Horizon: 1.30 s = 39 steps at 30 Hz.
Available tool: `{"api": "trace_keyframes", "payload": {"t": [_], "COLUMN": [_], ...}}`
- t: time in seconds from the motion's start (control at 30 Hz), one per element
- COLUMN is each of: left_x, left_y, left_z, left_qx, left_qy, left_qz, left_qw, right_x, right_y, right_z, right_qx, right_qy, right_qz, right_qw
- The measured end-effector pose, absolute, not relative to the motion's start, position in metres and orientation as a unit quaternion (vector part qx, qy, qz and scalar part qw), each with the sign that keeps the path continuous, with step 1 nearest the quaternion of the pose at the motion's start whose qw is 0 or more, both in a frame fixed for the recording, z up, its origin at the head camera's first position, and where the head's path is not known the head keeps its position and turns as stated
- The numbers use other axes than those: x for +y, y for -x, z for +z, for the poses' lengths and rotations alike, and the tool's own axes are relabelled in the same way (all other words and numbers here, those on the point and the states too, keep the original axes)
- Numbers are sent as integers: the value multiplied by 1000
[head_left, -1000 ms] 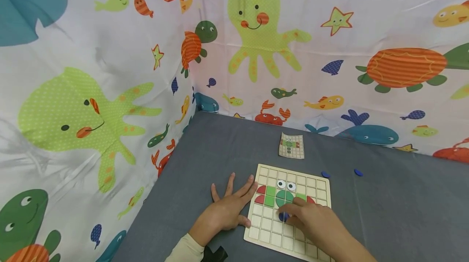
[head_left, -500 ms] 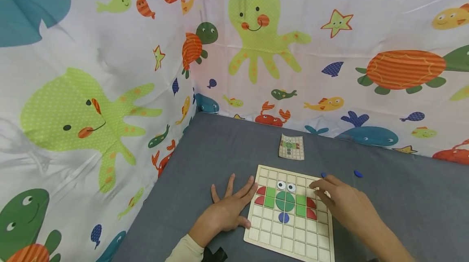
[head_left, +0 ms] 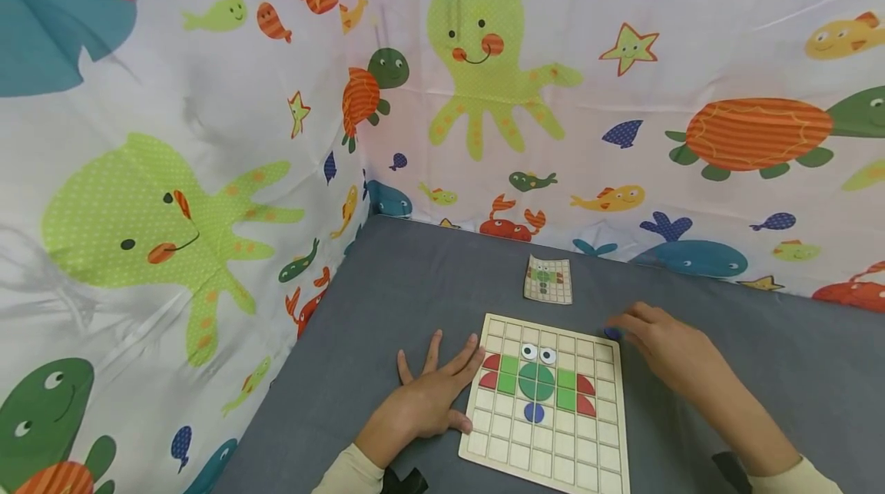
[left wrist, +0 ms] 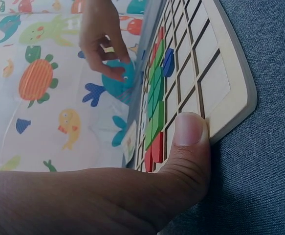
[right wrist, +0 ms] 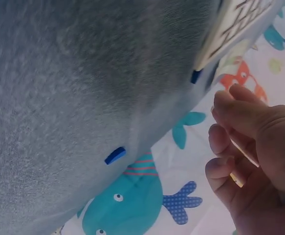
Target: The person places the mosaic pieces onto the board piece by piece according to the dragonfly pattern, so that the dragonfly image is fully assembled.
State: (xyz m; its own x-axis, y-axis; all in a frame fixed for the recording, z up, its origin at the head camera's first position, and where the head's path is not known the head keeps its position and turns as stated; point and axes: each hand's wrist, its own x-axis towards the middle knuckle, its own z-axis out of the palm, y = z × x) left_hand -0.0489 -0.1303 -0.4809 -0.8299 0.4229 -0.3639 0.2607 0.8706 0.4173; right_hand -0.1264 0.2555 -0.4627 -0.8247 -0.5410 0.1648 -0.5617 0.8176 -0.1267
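Observation:
A wooden grid board [head_left: 498, 448] lies on the grey cloth, bearing red, green and blue pieces and two eye pieces [head_left: 538, 353]. The lowest is a blue circle [head_left: 534, 412], below the dark green circle [head_left: 536, 381]. My left hand [head_left: 425, 398] rests spread at the board's left edge; its thumb [left wrist: 188, 134] touches the rim in the left wrist view. Beyond the top right corner, my right hand [head_left: 667, 344] hovers with loosely bent fingers beside a loose blue piece [head_left: 611, 333]. The right wrist view shows that hand apart from this blue piece [right wrist: 196, 76].
Behind the board lies a small pattern card [head_left: 548, 280]. A second loose blue piece [right wrist: 115, 155] shows in the right wrist view; the right hand hides it in the head view. A sea-animal curtain [head_left: 484, 194] hangs behind and at the left.
My right hand has let go of the lowest blue piece and moved right and away, past the board's corner, to the loose blue piece. My left hand has stayed in place.

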Motion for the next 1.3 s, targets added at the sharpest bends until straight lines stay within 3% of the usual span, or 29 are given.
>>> {"api": "trace_keyframes", "payload": {"t": [0.53, 0.9, 1.3], "left_x": [-131, -132, -131], "left_y": [49, 50, 49], "left_z": [-486, -489, -485], "left_qx": [939, 936, 940], "left_qy": [-181, -185, -182], "left_qz": [183, 186, 176], "left_qw": [228, 233, 227], "right_x": [258, 262, 270], "right_y": [146, 160, 160], "right_z": [-484, -484, -481], "right_qx": [-951, -968, -972], "right_qy": [-303, -245, -226], "right_qz": [37, 40, 45], "right_qw": [54, -36, -53]}}
